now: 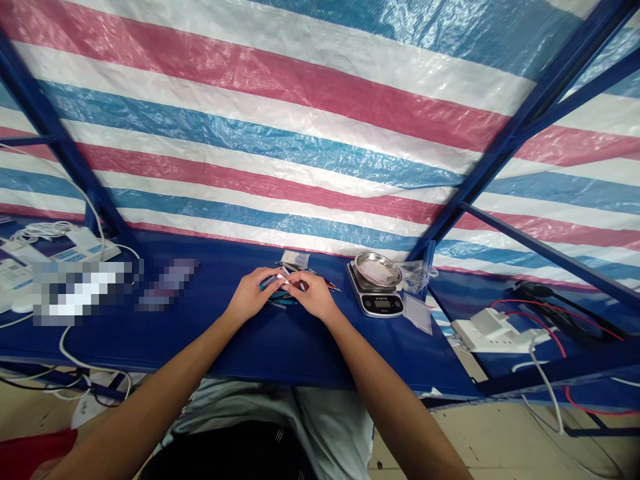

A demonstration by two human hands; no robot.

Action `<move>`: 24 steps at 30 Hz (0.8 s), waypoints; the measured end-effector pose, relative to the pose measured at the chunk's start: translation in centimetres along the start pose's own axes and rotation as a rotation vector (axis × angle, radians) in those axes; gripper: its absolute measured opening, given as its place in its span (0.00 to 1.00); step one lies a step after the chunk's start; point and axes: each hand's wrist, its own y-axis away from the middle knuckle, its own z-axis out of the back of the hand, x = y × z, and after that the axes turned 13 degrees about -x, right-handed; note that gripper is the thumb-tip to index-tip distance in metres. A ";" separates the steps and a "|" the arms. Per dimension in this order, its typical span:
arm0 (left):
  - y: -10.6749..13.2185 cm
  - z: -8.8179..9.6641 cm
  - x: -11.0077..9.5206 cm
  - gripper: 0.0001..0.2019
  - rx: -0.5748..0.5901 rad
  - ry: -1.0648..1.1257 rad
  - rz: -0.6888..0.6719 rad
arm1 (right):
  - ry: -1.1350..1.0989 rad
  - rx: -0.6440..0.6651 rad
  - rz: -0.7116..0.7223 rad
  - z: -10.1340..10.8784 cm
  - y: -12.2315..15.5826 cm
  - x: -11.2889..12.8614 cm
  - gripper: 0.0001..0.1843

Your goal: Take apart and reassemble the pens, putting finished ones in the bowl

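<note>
Both my hands meet over the middle of the blue table (210,333). My left hand (250,293) is closed in a pinch on a small white piece (283,282) held between the two hands. My right hand (313,293) is also closed, its fingertips gripping the same white piece from the right. Under and behind the hands lies a loose pile of thin teal and red sticks (280,300); what they are is too small to tell. A small white packet (295,259) rests just behind the hands.
A digital scale (380,301) with a steel bowl (378,268) stands right of my hands, clear plastic bags (419,310) beside it. White devices and cables (65,247) sit at far left. A white power strip (493,330) with red and black wires lies on the right. A striped tarp backs the table.
</note>
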 end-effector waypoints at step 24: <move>-0.3 1.1 0.9 0.19 0.004 -0.191 -0.021 | 0.622 -0.090 -0.074 2.3 -0.6 -3.2 0.08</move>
